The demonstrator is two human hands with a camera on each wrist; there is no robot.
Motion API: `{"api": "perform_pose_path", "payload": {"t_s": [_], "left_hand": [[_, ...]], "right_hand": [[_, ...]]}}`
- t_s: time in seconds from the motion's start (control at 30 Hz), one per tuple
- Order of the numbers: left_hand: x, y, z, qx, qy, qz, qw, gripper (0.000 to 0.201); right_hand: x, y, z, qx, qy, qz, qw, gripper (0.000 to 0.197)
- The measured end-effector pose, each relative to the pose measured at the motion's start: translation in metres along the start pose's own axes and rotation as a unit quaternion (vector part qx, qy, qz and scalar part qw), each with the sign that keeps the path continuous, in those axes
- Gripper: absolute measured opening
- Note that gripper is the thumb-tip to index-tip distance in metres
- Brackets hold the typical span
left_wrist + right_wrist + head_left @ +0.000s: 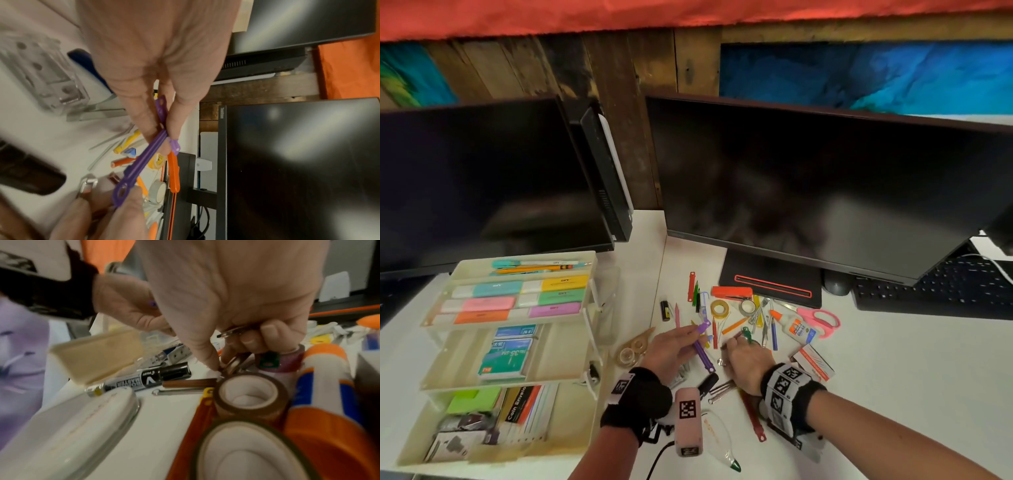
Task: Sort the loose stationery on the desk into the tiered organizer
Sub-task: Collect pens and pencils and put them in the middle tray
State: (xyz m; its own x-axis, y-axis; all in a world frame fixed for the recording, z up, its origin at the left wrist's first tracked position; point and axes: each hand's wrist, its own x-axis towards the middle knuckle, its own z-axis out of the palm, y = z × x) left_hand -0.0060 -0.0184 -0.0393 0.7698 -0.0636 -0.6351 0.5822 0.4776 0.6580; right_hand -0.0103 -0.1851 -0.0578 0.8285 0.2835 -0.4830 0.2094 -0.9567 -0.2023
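Picking strips from the pile, mid-sort.

The left hand pinches a purple strip between thumb and fingertips, lifted just over the desk beside the pile. The right hand has its fingers curled, holding thin items, with its thumb and forefinger down among the clutter. The organizer stands to the left, its tiers part filled. I judge this the gathering step: next, the strip must travel left to a tier with room, and the right hand needs a firm nip on one item without dragging its neighbours. The left wrist view shows the strip clamped at mid-length. Only the right wrist view shows a green tag and a thin pen in the curled fingers, plus a marker and tape rolls close by.
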Motion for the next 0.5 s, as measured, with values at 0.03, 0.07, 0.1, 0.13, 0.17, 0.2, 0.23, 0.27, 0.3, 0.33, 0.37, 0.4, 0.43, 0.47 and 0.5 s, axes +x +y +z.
{"api": "perform_pose_path", "payload": {"t_s": [0.03,0.07,0.1,0.13,0.17,0.2,0.23,0.27,0.3,0.33,0.37,0.4,0.43,0.47,0.5], "left_hand": [[0.000,-0.001,0.001,-0.013,-0.009,-0.011,1.000,0.020],[0.000,-0.002,0.001,-0.024,-0.014,-0.017,0.999,0.020],[0.001,-0.002,0.002,-0.031,-0.016,-0.021,0.999,0.020],[0.003,-0.002,0.002,-0.033,-0.016,-0.024,0.999,0.020],[0.004,-0.003,0.003,-0.032,-0.014,-0.026,0.999,0.018],[0.006,-0.003,0.004,-0.028,-0.011,-0.025,0.999,0.017],[0.007,-0.004,0.005,-0.024,-0.007,-0.024,0.999,0.016],[0.007,-0.004,0.007,-0.024,-0.003,-0.020,1.000,0.014],[0.008,-0.004,0.008,-0.026,0.000,-0.017,1.000,0.013],[0.008,-0.005,0.008,-0.025,0.002,-0.012,1.000,0.012],[0.009,-0.006,0.010,-0.015,0.006,-0.009,1.000,0.011],[0.009,-0.008,0.012,0.011,0.010,-0.007,1.000,0.012],[0.010,-0.010,0.015,0.054,0.014,-0.009,0.998,0.013],[0.010,-0.013,0.019,0.108,0.020,-0.010,0.994,0.015],[0.011,-0.016,0.023,0.166,0.026,-0.012,0.986,0.017]], "right_hand": [[-0.001,0.001,0.000,0.007,-0.001,0.000,1.000,0.034],[-0.002,0.003,0.001,0.012,0.001,-0.003,1.000,0.034],[-0.003,0.005,0.001,0.023,0.007,-0.005,1.000,0.034],[-0.005,0.007,0.000,0.042,0.014,-0.005,0.999,0.033],[-0.005,0.010,0.000,0.072,0.021,-0.005,0.997,0.031],[-0.005,0.012,0.000,0.115,0.029,-0.007,0.993,0.026],[-0.004,0.016,0.000,0.174,0.033,-0.006,0.984,0.019],[-0.004,0.019,-0.001,0.246,0.034,0.002,0.969,0.013],[-0.004,0.022,-0.002,0.329,0.029,0.015,0.944,0.009],[-0.003,0.025,-0.003,0.409,0.024,0.029,0.912,0.010],[-0.002,0.028,-0.004,0.476,0.022,0.041,0.878,0.012],[-0.002,0.030,-0.007,0.528,0.020,0.049,0.848,0.012],[-0.004,0.031,-0.012,0.573,0.012,0.056,0.817,0.013],[-0.004,0.032,-0.017,0.617,-0.007,0.065,0.785,0.013],[-0.004,0.033,-0.020,0.656,-0.032,0.074,0.751,0.014]]}}
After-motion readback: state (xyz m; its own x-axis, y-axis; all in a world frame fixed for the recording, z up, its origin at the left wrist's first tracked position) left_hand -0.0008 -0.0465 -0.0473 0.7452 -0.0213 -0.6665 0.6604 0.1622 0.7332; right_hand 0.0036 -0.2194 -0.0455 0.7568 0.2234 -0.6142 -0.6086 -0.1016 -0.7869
